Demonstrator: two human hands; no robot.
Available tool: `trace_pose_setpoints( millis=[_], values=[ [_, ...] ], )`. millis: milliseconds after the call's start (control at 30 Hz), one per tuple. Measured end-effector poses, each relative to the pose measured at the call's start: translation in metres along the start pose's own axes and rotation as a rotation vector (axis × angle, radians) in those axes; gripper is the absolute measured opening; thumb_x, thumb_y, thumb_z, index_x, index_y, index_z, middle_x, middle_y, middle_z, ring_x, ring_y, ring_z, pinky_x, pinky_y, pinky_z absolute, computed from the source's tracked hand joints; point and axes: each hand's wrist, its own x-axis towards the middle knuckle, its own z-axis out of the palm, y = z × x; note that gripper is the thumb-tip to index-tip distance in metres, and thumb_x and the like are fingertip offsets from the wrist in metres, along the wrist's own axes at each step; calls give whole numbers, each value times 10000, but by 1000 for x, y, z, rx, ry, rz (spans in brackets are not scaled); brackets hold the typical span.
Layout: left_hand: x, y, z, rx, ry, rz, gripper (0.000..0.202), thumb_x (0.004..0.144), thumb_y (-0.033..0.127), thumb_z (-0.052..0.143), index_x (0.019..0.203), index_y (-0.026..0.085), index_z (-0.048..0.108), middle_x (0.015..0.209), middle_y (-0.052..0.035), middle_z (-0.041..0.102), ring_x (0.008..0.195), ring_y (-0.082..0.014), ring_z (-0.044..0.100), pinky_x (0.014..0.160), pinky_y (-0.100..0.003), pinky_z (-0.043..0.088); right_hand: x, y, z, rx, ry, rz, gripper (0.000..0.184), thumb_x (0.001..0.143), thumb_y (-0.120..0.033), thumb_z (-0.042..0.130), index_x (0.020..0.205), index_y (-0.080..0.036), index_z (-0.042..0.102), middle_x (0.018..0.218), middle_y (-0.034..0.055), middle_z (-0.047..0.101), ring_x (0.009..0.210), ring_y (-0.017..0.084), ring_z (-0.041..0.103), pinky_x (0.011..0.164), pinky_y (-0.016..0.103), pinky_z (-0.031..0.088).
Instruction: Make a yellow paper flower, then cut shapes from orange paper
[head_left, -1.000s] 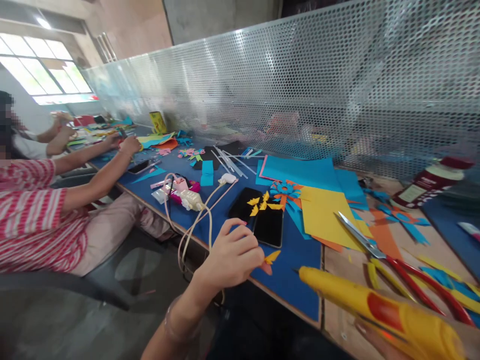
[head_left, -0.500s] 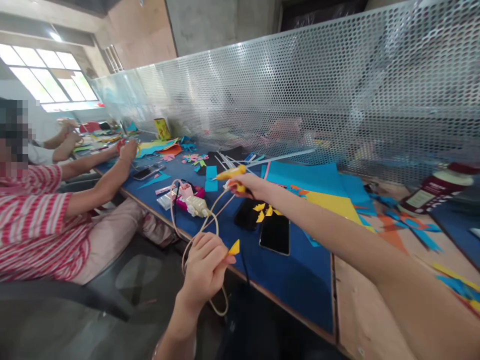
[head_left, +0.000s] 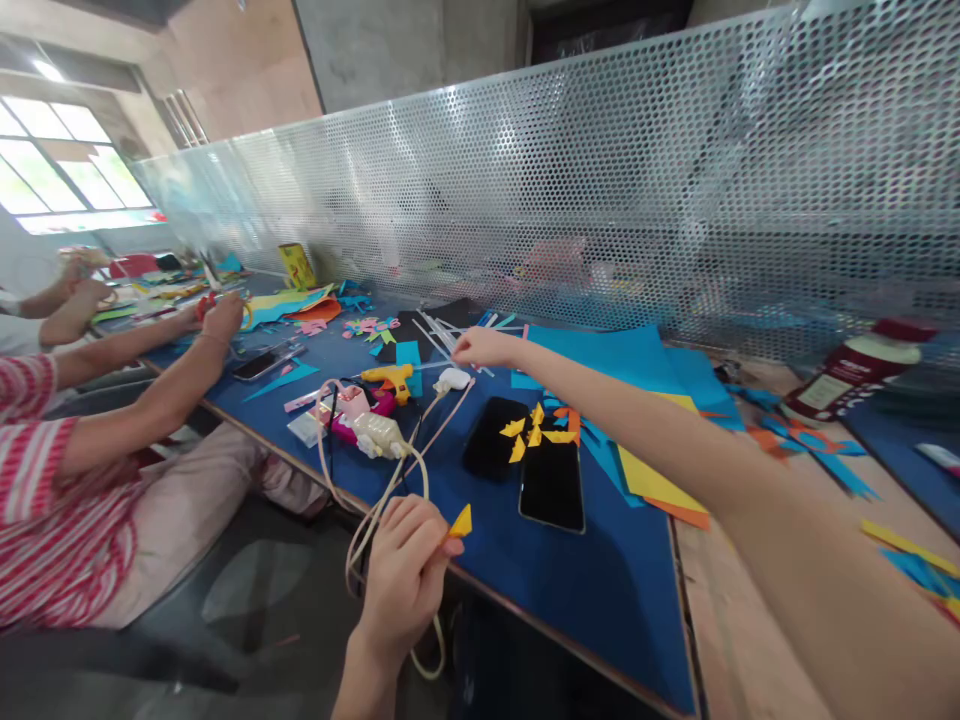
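Note:
My left hand (head_left: 409,570) is closed, pinching a small folded yellow paper piece (head_left: 462,521) between thumb and fingers above the table's front edge. My right hand (head_left: 486,347) reaches across the table with curled fingers beside several thin translucent glue sticks (head_left: 441,330); whether it grips one is unclear. To its left, a yellow glue gun (head_left: 390,380) lies on the table. A white plug (head_left: 453,379) sits below my right fingers. More folded yellow paper pieces (head_left: 535,436) lie on and around two dark phones (head_left: 551,490).
A power strip (head_left: 375,434) with looping cables (head_left: 358,545) sits left of centre. Blue paper sheets (head_left: 600,350) and a yellow sheet (head_left: 660,455) lie right. A bottle (head_left: 855,370) stands there. Perforated metal (head_left: 480,200) backs the table. A person in a striped shirt (head_left: 82,470) works at left.
My right hand has let go of the glue gun, now lying on the table, and moved back toward the glue sticks. My left hand keeps the yellow paper piece. The view shifted slightly right.

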Motion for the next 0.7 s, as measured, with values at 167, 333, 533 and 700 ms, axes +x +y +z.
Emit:
trace_pose_setpoints(
  millis=[167, 333, 533, 700],
  values=[
    [11, 3, 25, -118, -25, 44, 199, 877, 77, 462, 703, 173, 455, 655, -17, 513, 683, -152, 494, 642, -312, 353, -88, 64, -43, -407, -19, -9, 133, 736, -140, 639, 616, -161, 692, 679, 46, 662, 673, 189, 581, 656, 280, 431],
    [19, 14, 45, -158, -47, 72, 222, 891, 113, 456, 677, 173, 446, 648, -21, 523, 657, -148, 486, 620, -310, 338, -152, 113, -38, -723, 50, -153, 207, 825, -337, 635, 912, -179, 737, 961, 120, 638, 891, 264, 584, 776, 375, 462],
    [20, 27, 53, -151, -75, 86, 240, 898, 124, 456, 665, 170, 429, 643, -19, 516, 654, -142, 482, 616, -301, 330, -163, 129, -24, -815, 251, -273, 223, 794, -309, 698, 949, -154, 659, 989, 116, 571, 1020, 288, 510, 897, 432, 432],
    [18, 29, 53, -124, -79, 68, 243, 904, 123, 441, 666, 171, 432, 634, -13, 496, 652, -140, 472, 620, -298, 338, -159, 131, -19, -659, 249, -78, 209, 822, -354, 662, 770, -154, 627, 894, 90, 582, 934, 261, 538, 831, 391, 448]
  ],
)
